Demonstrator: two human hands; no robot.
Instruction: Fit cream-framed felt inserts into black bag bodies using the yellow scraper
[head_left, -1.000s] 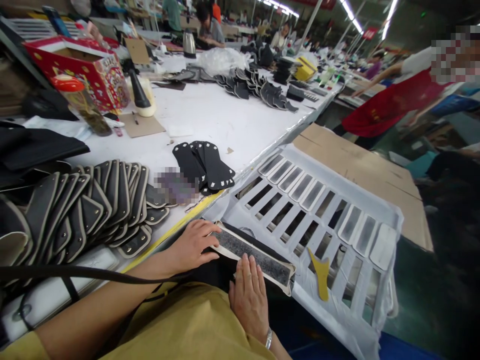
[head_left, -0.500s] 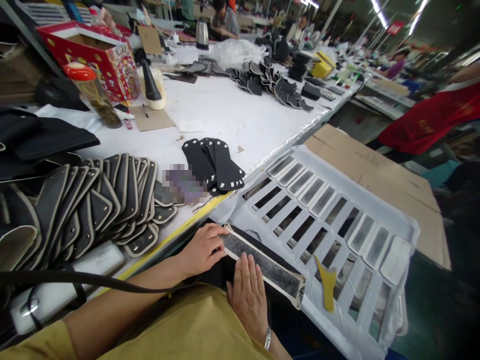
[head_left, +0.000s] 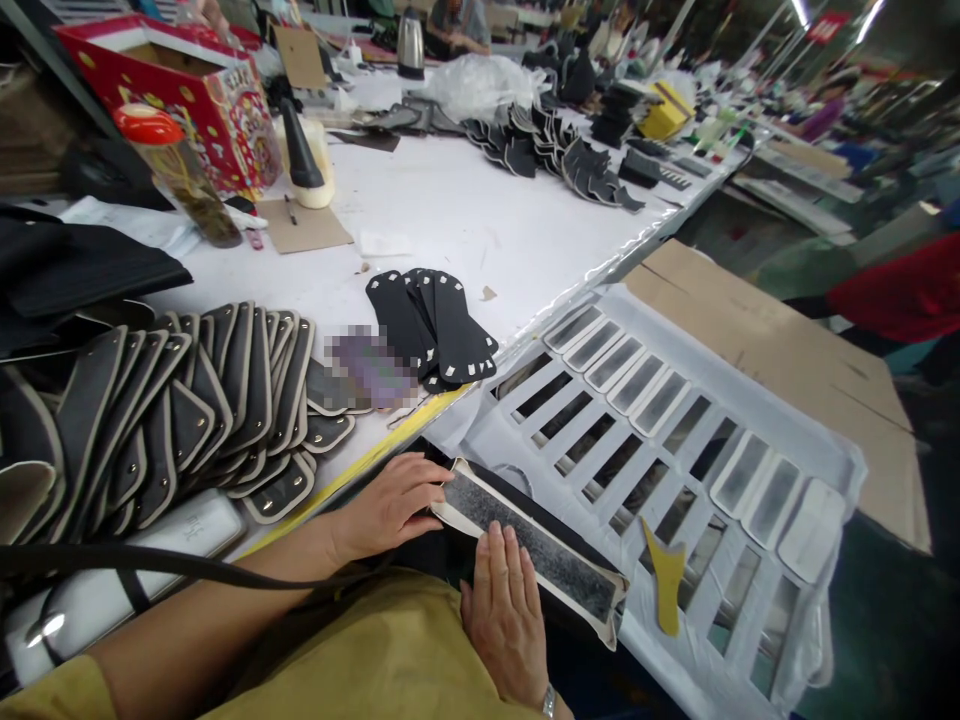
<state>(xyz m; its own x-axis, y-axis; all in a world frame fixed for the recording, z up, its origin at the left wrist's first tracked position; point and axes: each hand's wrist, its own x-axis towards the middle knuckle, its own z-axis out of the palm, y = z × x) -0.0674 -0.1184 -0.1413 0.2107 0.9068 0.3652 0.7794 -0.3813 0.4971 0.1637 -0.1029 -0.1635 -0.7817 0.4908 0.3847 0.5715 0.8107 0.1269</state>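
Note:
A long dark-grey panel with cream cloth along its edges lies slantwise in front of me. My left hand pinches its near-left corner between thumb and bent fingers. Flat along the panel's near edge lies my right hand, fingers straight and side by side, the tips resting on the border. To the right of the panel, a yellow forked tool rests on a grey slotted tray. Several pale-rimmed rectangular pieces sit in rows on that tray.
Many black pieces with pale edging are heaped on the white table at left. A fan of black strips lies near the table edge. A lidded bottle and red box stand behind; cardboard lies beyond the tray.
The view has shifted slightly, so the tray, panel and right hand appear a little farther right. Both hands keep nearly the same places on the panel. The person in red appears farther right.

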